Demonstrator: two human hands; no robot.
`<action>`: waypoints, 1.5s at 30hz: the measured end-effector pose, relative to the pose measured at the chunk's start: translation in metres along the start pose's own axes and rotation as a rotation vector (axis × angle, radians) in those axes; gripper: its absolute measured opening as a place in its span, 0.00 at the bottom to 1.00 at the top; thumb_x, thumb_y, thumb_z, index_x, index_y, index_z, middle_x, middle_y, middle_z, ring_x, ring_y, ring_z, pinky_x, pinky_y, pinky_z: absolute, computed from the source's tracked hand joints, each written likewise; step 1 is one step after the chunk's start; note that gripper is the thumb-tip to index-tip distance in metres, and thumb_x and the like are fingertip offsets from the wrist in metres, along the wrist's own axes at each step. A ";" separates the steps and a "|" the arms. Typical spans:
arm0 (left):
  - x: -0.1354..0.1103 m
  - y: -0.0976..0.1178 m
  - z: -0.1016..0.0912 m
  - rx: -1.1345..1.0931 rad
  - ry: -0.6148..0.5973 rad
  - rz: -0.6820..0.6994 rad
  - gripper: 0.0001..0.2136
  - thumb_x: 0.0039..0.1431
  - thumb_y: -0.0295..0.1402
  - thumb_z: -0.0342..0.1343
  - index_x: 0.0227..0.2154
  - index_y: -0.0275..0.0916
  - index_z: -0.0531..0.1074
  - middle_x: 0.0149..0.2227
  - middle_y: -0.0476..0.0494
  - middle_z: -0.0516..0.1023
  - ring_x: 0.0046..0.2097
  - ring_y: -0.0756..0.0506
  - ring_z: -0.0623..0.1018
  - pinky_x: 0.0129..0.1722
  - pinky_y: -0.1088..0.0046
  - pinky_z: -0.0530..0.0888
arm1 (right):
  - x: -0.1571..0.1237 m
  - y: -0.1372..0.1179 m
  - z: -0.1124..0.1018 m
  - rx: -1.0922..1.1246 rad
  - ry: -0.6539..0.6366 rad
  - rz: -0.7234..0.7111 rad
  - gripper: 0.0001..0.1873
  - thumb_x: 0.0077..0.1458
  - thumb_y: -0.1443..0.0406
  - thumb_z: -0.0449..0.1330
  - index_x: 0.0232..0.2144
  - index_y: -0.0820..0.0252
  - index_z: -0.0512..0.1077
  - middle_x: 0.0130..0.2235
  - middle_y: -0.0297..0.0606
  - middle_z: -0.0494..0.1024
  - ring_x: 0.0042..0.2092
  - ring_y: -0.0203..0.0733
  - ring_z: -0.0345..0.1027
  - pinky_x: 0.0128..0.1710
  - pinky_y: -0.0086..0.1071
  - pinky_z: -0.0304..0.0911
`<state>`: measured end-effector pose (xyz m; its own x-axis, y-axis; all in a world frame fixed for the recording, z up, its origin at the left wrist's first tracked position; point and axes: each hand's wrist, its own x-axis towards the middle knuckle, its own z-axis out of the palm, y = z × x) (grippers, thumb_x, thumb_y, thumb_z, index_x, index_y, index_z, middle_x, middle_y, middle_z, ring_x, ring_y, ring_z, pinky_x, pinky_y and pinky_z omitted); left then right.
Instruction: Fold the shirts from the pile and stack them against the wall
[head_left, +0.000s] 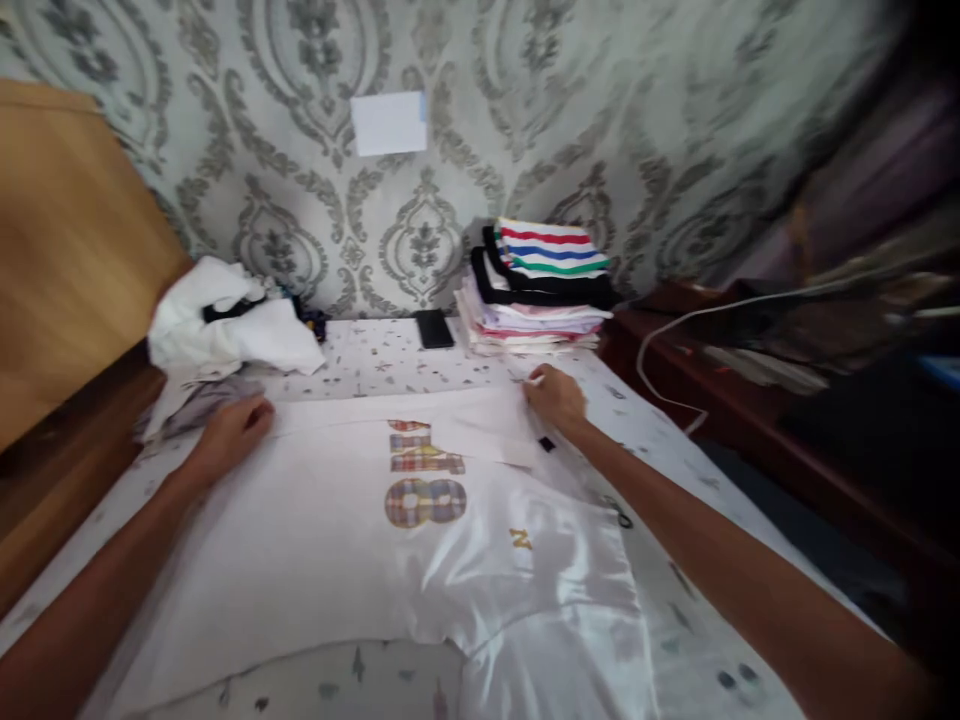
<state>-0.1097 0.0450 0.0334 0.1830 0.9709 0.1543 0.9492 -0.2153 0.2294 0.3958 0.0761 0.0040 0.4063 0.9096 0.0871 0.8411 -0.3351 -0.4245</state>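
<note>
A white shirt [315,500] lies spread sideways across the printed sheet, with plaid lettering and a small yellow N on it. Its far side is folded over toward me, partly covering the lettering. At the shirt's far left corner, my left hand [236,435] is closed on the fabric edge, fingers curled in. My right hand [556,398] pinches the folded layer at the far right corner. A small black tag [546,444] shows just below the right hand. The near sleeve [555,660] stretches toward me, shiny and wrinkled.
A stack of folded clothes [536,290], striped on top, stands against the patterned wall. Beside it lies a black phone [434,329]. Crumpled white clothing [232,325] is heaped at the back left. A white cable [652,340] hangs over dark red furniture on the right.
</note>
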 end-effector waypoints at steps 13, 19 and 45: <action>0.000 0.029 0.053 0.029 -0.106 0.066 0.32 0.68 0.50 0.40 0.66 0.30 0.58 0.70 0.29 0.53 0.72 0.37 0.53 0.68 0.56 0.53 | -0.012 0.008 0.063 -0.299 -0.022 -0.685 0.34 0.64 0.51 0.42 0.64 0.64 0.60 0.66 0.55 0.64 0.68 0.57 0.53 0.64 0.52 0.54; -0.002 -0.010 0.050 0.195 -0.103 -0.092 0.38 0.66 0.53 0.40 0.65 0.23 0.56 0.69 0.20 0.53 0.71 0.32 0.53 0.67 0.51 0.54 | -0.017 0.004 0.055 -0.337 -0.055 -0.626 0.36 0.66 0.49 0.40 0.65 0.66 0.60 0.67 0.53 0.61 0.69 0.54 0.50 0.66 0.49 0.50; -0.025 0.010 0.002 0.223 -0.087 0.233 0.21 0.64 0.42 0.40 0.48 0.39 0.73 0.49 0.35 0.78 0.52 0.35 0.75 0.53 0.55 0.70 | -0.125 -0.033 -0.021 -0.356 -0.231 -0.843 0.11 0.64 0.70 0.51 0.41 0.61 0.74 0.44 0.47 0.76 0.46 0.49 0.66 0.41 0.37 0.62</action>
<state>-0.1037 0.0191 0.0300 0.4134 0.9058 0.0935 0.9103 -0.4134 -0.0199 0.3244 -0.0319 0.0258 -0.4343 0.8998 0.0426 0.9006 0.4347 0.0006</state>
